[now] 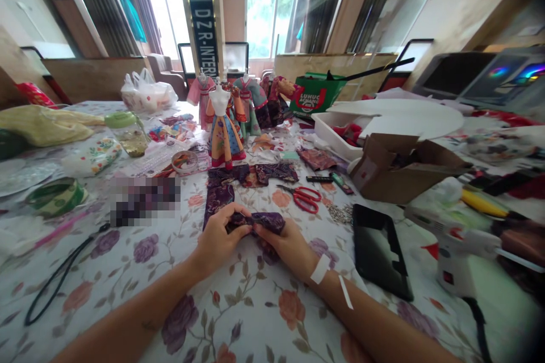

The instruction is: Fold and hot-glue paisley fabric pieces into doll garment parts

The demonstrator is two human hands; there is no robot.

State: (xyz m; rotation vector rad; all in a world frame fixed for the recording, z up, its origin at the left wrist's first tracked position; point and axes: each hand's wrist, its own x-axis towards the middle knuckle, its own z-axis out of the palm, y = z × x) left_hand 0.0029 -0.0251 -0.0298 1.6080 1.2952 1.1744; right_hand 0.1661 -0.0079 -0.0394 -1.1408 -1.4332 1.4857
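Observation:
Both hands pinch a dark purple patterned cloth piece [269, 221] above the flowered tablecloth. My left hand [221, 235] is closed on its left end, thumb and fingertips together. Close beside it, my right hand [286, 241] is closed on the same cloth, its thumb pressed on the near side. Two strips of white tape stick to the right wrist and forearm. More dark patterned fabric [219, 195] lies flat just beyond the left hand. Further back are folded dark pieces [276, 173] of similar cloth. Red-handled scissors [305, 198] rest to the right of the hands.
Small dress forms in costumes [223, 133] stand behind the fabric. On the right are a black tablet-like device [380, 252], a cardboard box [383, 176], a white tray [336, 139] and a glue gun [453, 247]. Green tape [57, 195] and a lidded jar [128, 133] sit left.

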